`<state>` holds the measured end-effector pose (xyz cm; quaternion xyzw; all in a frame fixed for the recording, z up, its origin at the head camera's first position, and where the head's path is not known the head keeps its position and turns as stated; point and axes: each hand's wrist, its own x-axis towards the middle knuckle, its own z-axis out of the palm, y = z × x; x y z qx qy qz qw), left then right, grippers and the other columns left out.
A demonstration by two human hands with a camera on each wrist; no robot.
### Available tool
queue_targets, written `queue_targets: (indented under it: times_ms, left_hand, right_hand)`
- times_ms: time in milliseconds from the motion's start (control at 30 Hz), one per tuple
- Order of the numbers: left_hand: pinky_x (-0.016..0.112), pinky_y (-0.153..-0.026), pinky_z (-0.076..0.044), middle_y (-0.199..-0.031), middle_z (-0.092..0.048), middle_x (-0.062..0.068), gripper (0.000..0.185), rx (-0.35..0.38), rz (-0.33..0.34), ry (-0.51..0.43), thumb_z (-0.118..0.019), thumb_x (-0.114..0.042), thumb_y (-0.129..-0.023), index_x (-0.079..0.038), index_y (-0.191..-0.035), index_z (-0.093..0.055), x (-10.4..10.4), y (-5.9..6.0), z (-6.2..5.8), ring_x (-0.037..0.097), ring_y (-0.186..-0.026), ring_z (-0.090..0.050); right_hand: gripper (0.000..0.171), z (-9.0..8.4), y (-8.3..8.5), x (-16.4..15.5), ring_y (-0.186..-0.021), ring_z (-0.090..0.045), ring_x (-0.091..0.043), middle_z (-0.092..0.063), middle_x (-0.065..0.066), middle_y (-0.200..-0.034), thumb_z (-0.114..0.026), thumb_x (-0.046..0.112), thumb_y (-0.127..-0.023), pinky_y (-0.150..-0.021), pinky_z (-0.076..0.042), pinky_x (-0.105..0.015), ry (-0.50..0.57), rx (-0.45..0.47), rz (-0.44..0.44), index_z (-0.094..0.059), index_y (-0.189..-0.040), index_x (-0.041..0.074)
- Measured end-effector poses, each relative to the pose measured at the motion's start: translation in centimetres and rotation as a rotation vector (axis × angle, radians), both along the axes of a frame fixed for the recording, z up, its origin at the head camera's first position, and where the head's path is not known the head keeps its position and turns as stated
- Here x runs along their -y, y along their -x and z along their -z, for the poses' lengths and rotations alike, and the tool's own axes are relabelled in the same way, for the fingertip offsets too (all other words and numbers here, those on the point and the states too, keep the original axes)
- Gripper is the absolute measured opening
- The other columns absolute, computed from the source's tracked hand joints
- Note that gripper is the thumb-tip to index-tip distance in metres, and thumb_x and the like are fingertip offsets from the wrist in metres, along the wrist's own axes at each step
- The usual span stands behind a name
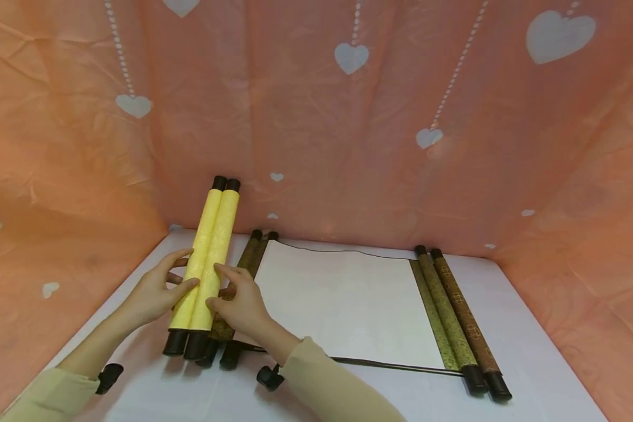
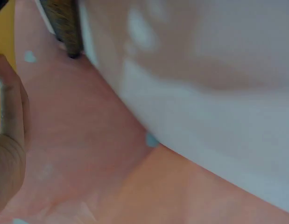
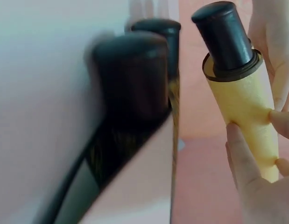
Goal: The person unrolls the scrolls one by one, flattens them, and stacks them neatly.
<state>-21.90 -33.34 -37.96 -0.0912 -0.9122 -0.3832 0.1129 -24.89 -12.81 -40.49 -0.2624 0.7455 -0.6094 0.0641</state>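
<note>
One white table [image 1: 533, 351] carries an unrolled scroll [image 1: 343, 302] and, at its right end, two brown rolled scrolls [image 1: 456, 310]. The yellow scroll pair [image 1: 207, 258] tilts above the table's left side, its black caps low. The left hand [image 1: 155, 293] and right hand [image 1: 242, 305] clasp it from either side, fingers curled onto the yellow paper.

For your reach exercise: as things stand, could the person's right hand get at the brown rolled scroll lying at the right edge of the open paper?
Probably yes: nothing lies across the open paper between the right hand and the brown scroll, but that hand now holds the yellow scroll and would have to let go first.
</note>
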Motion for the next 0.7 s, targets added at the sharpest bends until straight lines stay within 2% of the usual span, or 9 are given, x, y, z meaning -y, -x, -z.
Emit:
queue_targets:
  times_ms: [200,333,500,567,700]
  left_hand:
    - [0.029,-0.062,-0.057,-0.142,-0.050,0.034,0.068,-0.150,0.035,-0.065,-0.070,-0.009,-0.100,-0.002,-0.158,-0.034,-3.4,0.4,-0.2,0.043,-0.101,-0.065]
    - [0.028,-0.061,-0.058,-0.144,-0.051,0.030,0.068,-0.228,0.070,-0.106,-0.072,-0.002,-0.097,-0.003,-0.156,-0.037,-6.0,0.7,-0.2,0.042,-0.101,-0.065]
    - [0.026,-0.063,-0.059,-0.145,-0.051,0.023,0.070,-0.268,0.126,-0.164,-0.071,0.002,-0.096,-0.004,-0.157,-0.038,-9.6,1.3,-0.1,0.038,-0.104,-0.063]
    - [0.027,-0.067,-0.060,-0.139,-0.056,0.022,0.069,-0.277,0.166,-0.193,-0.071,0.003,-0.096,-0.004,-0.157,-0.037,-11.1,1.5,-0.1,0.035,-0.103,-0.063]
    - [0.029,-0.066,-0.060,-0.141,-0.054,0.022,0.071,-0.277,0.258,-0.252,-0.070,0.005,-0.096,-0.005,-0.157,-0.036,-14.2,1.5,0.1,0.033,-0.101,-0.063]
  right_hand:
    - [0.071,-0.9,0.3,-3.5,-0.113,-0.067,-0.016,-0.045,-0.001,-0.157,-0.077,0.004,-0.093,-0.078,-0.057,-0.020,0.039,-0.105,0.017,-0.049,-0.157,0.020]
    - [0.078,-1.4,0.6,-5.9,-0.112,-0.069,-0.020,-0.039,0.000,-0.163,-0.077,0.000,-0.092,-0.077,-0.059,-0.024,0.106,-0.138,0.008,-0.044,-0.160,0.019]
    - [0.081,-2.0,0.7,-9.4,-0.114,-0.069,-0.031,-0.039,-0.003,-0.163,-0.077,-0.003,-0.091,-0.075,-0.061,-0.029,0.171,-0.151,0.041,-0.043,-0.161,0.020]
    - [0.080,-2.2,0.8,-11.0,-0.116,-0.068,-0.035,-0.040,-0.006,-0.162,-0.076,-0.003,-0.092,-0.074,-0.062,-0.031,0.186,-0.162,0.061,-0.042,-0.161,0.020]
    - [0.081,-2.8,0.8,-14.0,-0.116,-0.067,-0.041,-0.038,-0.013,-0.162,-0.076,-0.003,-0.092,-0.072,-0.063,-0.035,0.203,-0.188,0.108,-0.042,-0.161,0.019]
